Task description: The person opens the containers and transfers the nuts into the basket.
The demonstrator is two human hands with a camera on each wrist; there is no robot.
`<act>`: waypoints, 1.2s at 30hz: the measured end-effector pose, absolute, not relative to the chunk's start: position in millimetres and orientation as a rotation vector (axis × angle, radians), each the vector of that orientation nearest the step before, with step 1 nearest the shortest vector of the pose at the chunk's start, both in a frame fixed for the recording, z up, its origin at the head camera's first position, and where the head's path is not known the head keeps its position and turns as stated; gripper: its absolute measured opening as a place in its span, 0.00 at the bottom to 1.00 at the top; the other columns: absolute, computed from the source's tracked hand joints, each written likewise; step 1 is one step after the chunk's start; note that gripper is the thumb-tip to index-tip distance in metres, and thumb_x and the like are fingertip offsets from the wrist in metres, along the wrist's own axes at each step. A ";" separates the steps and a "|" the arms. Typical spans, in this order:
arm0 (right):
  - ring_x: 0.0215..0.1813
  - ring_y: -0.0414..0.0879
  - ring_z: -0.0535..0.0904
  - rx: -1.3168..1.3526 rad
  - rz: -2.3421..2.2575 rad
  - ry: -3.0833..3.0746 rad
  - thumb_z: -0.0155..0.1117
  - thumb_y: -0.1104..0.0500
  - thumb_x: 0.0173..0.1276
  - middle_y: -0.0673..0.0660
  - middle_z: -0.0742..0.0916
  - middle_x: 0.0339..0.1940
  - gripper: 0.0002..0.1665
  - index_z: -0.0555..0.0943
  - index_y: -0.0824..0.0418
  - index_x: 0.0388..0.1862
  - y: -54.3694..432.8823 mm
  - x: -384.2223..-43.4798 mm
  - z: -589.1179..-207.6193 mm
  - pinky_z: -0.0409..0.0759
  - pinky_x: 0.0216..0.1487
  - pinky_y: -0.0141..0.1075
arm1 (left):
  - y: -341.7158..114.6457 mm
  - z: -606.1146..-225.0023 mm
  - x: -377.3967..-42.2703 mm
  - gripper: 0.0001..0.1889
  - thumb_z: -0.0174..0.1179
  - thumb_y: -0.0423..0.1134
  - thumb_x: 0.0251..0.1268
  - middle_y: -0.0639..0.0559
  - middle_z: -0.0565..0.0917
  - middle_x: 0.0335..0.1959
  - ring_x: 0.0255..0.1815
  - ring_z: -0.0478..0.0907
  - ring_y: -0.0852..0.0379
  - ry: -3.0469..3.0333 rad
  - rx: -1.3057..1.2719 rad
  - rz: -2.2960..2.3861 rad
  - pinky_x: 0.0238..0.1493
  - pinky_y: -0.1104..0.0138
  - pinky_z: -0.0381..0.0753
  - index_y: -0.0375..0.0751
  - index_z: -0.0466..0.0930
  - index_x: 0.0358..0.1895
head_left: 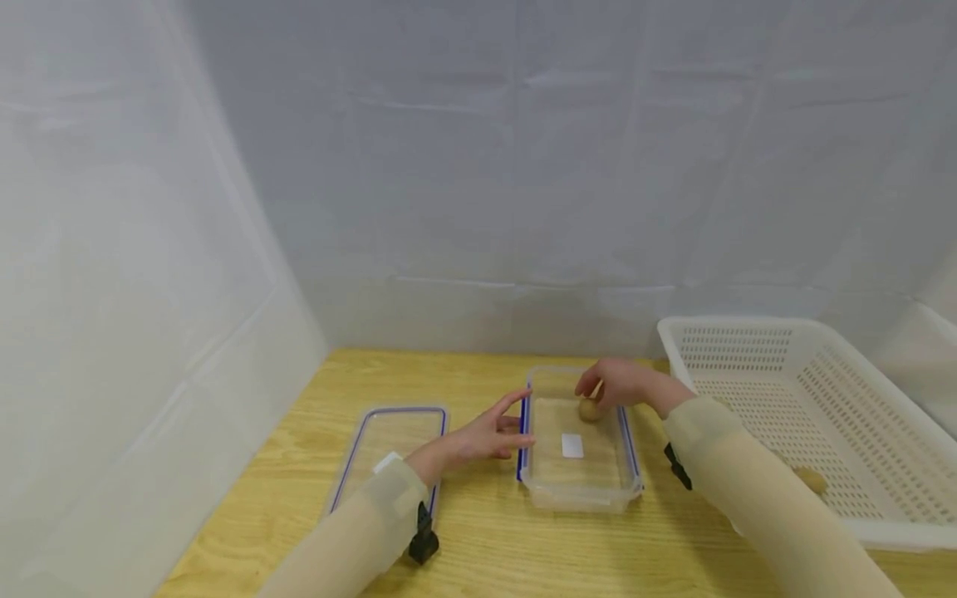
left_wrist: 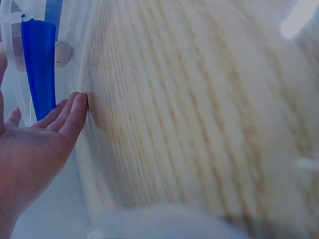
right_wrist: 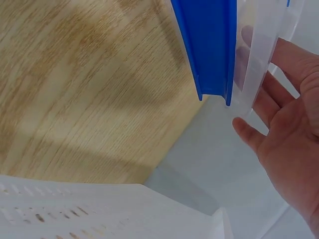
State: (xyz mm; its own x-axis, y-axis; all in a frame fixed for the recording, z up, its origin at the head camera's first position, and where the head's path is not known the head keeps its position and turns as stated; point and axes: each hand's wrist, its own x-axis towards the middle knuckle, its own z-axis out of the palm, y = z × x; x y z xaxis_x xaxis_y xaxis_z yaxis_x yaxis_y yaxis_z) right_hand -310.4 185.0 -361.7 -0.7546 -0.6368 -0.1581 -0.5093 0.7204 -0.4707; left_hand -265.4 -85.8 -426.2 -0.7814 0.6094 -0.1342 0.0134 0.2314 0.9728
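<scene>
A clear plastic box (head_left: 579, 497) with blue side clips stands on the table, a white label (head_left: 571, 446) on its floor. My left hand (head_left: 478, 438) rests against the box's left side, thumb and fingers spread. In the left wrist view, its fingertips lie beside the blue clip (left_wrist: 40, 64). Reaching over the right rim, my right hand (head_left: 624, 384) holds a small round tan thing (head_left: 589, 409), like a small potato, low in the box's far right part. The right wrist view shows its fingers partly behind the clear wall; the tan thing is hidden there.
A clear lid (head_left: 404, 428) with a blue seal lies left of the box, partly under the left forearm. To the right stands a white perforated basket (head_left: 882, 407) with another tan potato-like thing (head_left: 811, 479) in it. White sheeting (head_left: 478, 191) rises behind the wooden table (head_left: 493, 531).
</scene>
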 end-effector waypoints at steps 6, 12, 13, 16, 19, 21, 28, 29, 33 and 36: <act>0.46 0.57 0.82 -0.862 -0.589 2.604 0.66 0.75 0.55 0.63 0.84 0.50 0.22 0.81 0.71 0.52 184.5 -310.1 -364.6 0.81 0.42 0.39 | -85.6 -425.9 -265.1 0.41 0.59 0.35 0.70 0.26 0.59 0.70 0.65 0.66 0.35 2.012 0.568 1.589 0.53 0.50 0.75 0.52 0.44 0.79; 0.48 0.56 0.81 -0.869 -0.474 2.676 0.67 0.74 0.50 0.59 0.86 0.48 0.24 0.83 0.67 0.50 177.6 -308.2 -366.7 0.80 0.45 0.42 | -85.8 -425.5 -266.2 0.41 0.59 0.35 0.70 0.26 0.59 0.70 0.65 0.67 0.36 2.008 0.569 1.592 0.52 0.51 0.76 0.51 0.44 0.79; 0.48 0.56 0.82 -0.883 -0.460 2.685 0.68 0.73 0.51 0.58 0.86 0.48 0.24 0.84 0.66 0.50 176.2 -308.2 -367.4 0.79 0.46 0.42 | -85.8 -425.6 -266.3 0.41 0.59 0.35 0.70 0.26 0.59 0.70 0.65 0.67 0.36 2.008 0.569 1.592 0.52 0.51 0.76 0.51 0.44 0.79; 0.47 0.55 0.82 -0.932 -0.436 2.690 0.71 0.71 0.52 0.57 0.86 0.45 0.21 0.84 0.66 0.47 172.8 -308.5 -370.1 0.79 0.47 0.41 | -86.1 -425.9 -266.3 0.41 0.59 0.36 0.70 0.26 0.59 0.70 0.65 0.67 0.36 2.009 0.568 1.591 0.53 0.51 0.76 0.51 0.44 0.79; 0.48 0.56 0.82 -0.956 -0.424 2.677 0.72 0.69 0.53 0.56 0.86 0.43 0.19 0.85 0.66 0.47 169.7 -308.9 -372.3 0.79 0.47 0.41 | -86.2 -426.5 -266.6 0.41 0.59 0.36 0.70 0.26 0.58 0.70 0.66 0.66 0.36 2.006 0.567 1.592 0.54 0.49 0.75 0.52 0.44 0.79; 0.48 0.55 0.81 -0.950 -0.421 2.670 0.73 0.69 0.53 0.55 0.86 0.42 0.19 0.85 0.66 0.47 168.0 -309.1 -374.0 0.79 0.47 0.40 | -86.1 -427.2 -266.9 0.41 0.59 0.36 0.70 0.26 0.58 0.71 0.66 0.65 0.36 2.005 0.569 1.593 0.55 0.49 0.74 0.52 0.44 0.79; 0.46 0.50 0.80 -0.906 -0.384 2.662 0.74 0.66 0.53 0.51 0.86 0.40 0.19 0.85 0.63 0.47 161.5 -308.3 -376.5 0.77 0.47 0.39 | -85.8 -427.2 -267.3 0.41 0.59 0.38 0.70 0.27 0.58 0.71 0.66 0.65 0.36 2.011 0.569 1.581 0.56 0.47 0.73 0.52 0.43 0.79; 0.46 0.50 0.80 -0.903 -0.379 2.660 0.74 0.65 0.54 0.51 0.86 0.40 0.19 0.85 0.62 0.47 160.6 -307.9 -376.5 0.77 0.48 0.39 | -85.8 -427.1 -267.0 0.41 0.59 0.38 0.70 0.27 0.58 0.71 0.66 0.65 0.36 2.011 0.566 1.581 0.56 0.47 0.73 0.52 0.43 0.79; 0.47 0.50 0.80 -0.910 -0.375 2.643 0.74 0.63 0.55 0.50 0.86 0.41 0.19 0.85 0.61 0.48 157.4 -305.9 -377.3 0.76 0.50 0.40 | -86.2 -426.1 -265.9 0.41 0.59 0.38 0.70 0.28 0.58 0.71 0.67 0.65 0.36 2.008 0.562 1.580 0.56 0.47 0.72 0.52 0.43 0.79; 0.48 0.50 0.80 -0.926 -0.393 2.625 0.74 0.64 0.56 0.51 0.86 0.42 0.19 0.85 0.62 0.49 156.0 -305.1 -380.0 0.77 0.50 0.40 | -86.1 -426.2 -265.3 0.41 0.59 0.39 0.70 0.28 0.58 0.71 0.67 0.65 0.37 2.005 0.559 1.583 0.56 0.47 0.72 0.53 0.43 0.79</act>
State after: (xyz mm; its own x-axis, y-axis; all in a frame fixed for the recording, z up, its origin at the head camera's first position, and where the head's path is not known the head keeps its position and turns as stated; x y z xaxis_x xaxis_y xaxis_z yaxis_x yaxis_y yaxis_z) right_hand -305.1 156.0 -380.0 -0.7348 -0.6437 -0.2136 -0.5529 0.7510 -0.3611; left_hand -265.3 -86.1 -426.2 -0.7792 0.6099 -0.1443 0.0009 0.2314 0.9729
